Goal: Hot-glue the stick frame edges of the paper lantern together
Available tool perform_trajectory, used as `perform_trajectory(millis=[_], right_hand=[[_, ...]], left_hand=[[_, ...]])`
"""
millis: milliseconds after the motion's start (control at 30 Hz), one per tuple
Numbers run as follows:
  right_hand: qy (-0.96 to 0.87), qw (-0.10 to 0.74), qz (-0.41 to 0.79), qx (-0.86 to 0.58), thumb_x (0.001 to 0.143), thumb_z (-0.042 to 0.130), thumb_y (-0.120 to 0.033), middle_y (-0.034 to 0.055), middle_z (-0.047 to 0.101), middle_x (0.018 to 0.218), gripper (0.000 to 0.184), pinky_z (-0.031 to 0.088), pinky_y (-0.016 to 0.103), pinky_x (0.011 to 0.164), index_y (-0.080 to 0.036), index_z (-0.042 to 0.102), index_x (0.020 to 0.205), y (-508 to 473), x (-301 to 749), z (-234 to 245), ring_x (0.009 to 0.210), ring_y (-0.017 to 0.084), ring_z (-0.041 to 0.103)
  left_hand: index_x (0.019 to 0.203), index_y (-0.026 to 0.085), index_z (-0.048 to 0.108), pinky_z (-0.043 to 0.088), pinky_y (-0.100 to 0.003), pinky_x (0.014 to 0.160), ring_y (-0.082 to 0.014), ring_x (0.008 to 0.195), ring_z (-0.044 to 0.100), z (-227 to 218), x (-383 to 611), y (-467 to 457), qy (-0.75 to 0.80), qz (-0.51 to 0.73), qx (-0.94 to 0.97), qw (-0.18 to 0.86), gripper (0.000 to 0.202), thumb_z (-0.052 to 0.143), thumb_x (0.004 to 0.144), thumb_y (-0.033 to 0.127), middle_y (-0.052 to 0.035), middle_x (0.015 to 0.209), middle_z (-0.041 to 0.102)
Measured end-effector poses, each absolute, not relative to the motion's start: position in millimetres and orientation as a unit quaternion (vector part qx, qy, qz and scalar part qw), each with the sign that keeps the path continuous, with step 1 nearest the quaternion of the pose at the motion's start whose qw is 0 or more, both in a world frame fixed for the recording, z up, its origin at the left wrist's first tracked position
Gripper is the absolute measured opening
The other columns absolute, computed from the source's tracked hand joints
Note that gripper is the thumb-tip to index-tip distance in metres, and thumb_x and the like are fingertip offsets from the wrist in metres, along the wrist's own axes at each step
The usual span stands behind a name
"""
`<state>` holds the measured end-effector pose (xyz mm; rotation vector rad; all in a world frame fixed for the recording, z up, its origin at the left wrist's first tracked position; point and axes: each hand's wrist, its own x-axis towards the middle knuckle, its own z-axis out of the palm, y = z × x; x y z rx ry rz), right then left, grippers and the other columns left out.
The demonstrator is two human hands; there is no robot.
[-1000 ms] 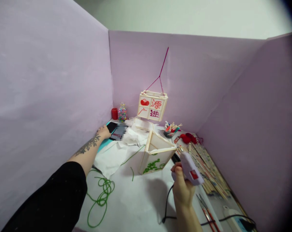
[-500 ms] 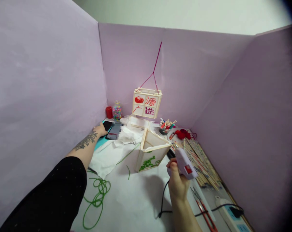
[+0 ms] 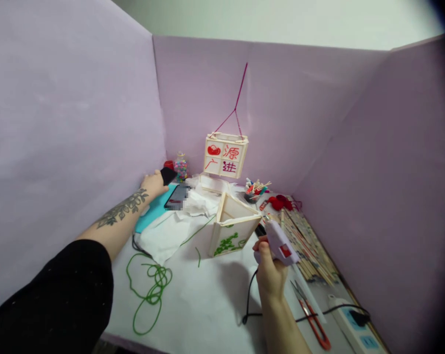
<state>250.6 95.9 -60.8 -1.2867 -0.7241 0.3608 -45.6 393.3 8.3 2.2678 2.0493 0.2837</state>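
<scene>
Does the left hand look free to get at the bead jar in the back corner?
Probably not freely: the left hand grips a black object. The bead jar stands just beyond, with nothing between.

Enclosure: three tall pale lilac board walls [image 3: 60,98], meeting at two rear corners, creased on the right side. Beyond them, a plain off-white room wall [image 3: 281,19]. White paper-covered counter [image 3: 207,305] below. Light even and soft, faint shadows.

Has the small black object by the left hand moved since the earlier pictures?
Yes. The left hand has lifted the small black object off the teal mat, toward the red jar.
</scene>
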Motion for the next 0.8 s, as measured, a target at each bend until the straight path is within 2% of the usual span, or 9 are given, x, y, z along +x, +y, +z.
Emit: perform_trajectory(millis=[67,133,233,333,400,500,567,667,800], right_hand=[[-0.332,0.728,0.164,-0.577,0.078,0.068,-0.058,0.0025,0.061,0.067,0.043,0.043,0.026,0.055,-0.016,0.062,0.080,95,248,-58,0.061,0.015,0.054],[-0.336,0.726,0.166,-0.576,0.078,0.068,-0.058,0.0021,0.060,0.067,0.043,0.043,0.027,0.056,-0.016,0.062,0.080,94,246,-58,0.061,0.015,0.053],[-0.356,0.706,0.162,-0.590,0.078,0.067,-0.058,0.0021,0.061,0.068,0.042,0.043,0.028,0.058,-0.016,0.063,0.080,93,245,-59,0.061,0.015,0.053],[-0.364,0.697,0.159,-0.597,0.078,0.068,-0.058,0.0033,0.063,0.070,0.043,0.045,0.030,0.061,-0.016,0.064,0.081,91,242,-62,0.064,0.017,0.056],[-0.353,0.710,0.170,-0.585,0.077,0.069,-0.058,0.0033,0.064,0.069,0.043,0.045,0.030,0.060,-0.016,0.065,0.082,91,240,-63,0.063,0.017,0.056],[-0.341,0.720,0.189,-0.575,0.076,0.070,-0.056,0.0027,0.064,0.068,0.042,0.045,0.029,0.058,-0.015,0.066,0.086,92,239,-66,0.061,0.016,0.056],[-0.341,0.716,0.194,-0.577,0.077,0.071,-0.055,0.0033,0.065,0.070,0.042,0.046,0.029,0.059,-0.015,0.066,0.089,93,240,-70,0.063,0.017,0.057],[-0.347,0.710,0.188,-0.584,0.078,0.070,-0.055,0.0052,0.067,0.075,0.041,0.048,0.031,0.063,-0.016,0.067,0.089,94,244,-77,0.067,0.019,0.059],[-0.341,0.700,0.177,-0.602,0.079,0.069,-0.056,0.0056,0.067,0.076,0.041,0.047,0.032,0.063,-0.016,0.068,0.089,94,248,-78,0.068,0.020,0.060]], left_hand=[[0.128,0.001,0.036,0.045,-0.036,0.081,-0.0317,0.101,0.063,14,-42,374,0.666,0.086,0.739,0.055,0.071,0.064,0.079,0.045,-0.0252,0.114,0.065],[0.125,0.009,0.042,0.046,-0.032,0.070,-0.0278,0.089,0.067,6,-32,347,0.649,0.076,0.752,0.085,0.070,0.066,0.075,0.051,-0.0171,0.106,0.069],[0.121,0.016,0.047,0.046,-0.033,0.064,-0.0293,0.084,0.069,-23,-10,302,0.613,0.060,0.780,0.116,0.067,0.067,0.071,0.055,-0.0128,0.098,0.071],[0.117,0.016,0.051,0.047,-0.036,0.069,-0.0347,0.094,0.068,-52,9,276,0.600,0.055,0.790,0.113,0.063,0.072,0.066,0.048,-0.0166,0.099,0.071],[0.112,0.017,0.054,0.047,-0.036,0.072,-0.0348,0.095,0.067,-60,13,276,0.596,0.057,0.793,0.115,0.060,0.075,0.065,0.047,-0.0162,0.098,0.071],[0.115,0.018,0.052,0.047,-0.036,0.080,-0.0318,0.102,0.065,-54,10,302,0.611,0.084,0.780,0.106,0.053,0.066,0.077,0.051,-0.0149,0.107,0.069],[0.124,0.016,0.047,0.044,-0.038,0.091,-0.0325,0.117,0.057,-46,8,327,0.642,0.113,0.754,0.080,0.047,0.056,0.087,0.043,-0.0196,0.123,0.062],[0.132,0.009,0.040,0.037,-0.047,0.099,-0.0395,0.131,0.042,-40,10,364,0.685,0.131,0.715,0.056,0.058,0.061,0.083,0.032,-0.0287,0.137,0.049],[0.142,0.007,0.031,0.028,-0.060,0.103,-0.0448,0.135,0.032,-52,26,395,0.688,0.117,0.714,0.059,0.082,0.072,0.075,0.031,-0.0322,0.142,0.041]])
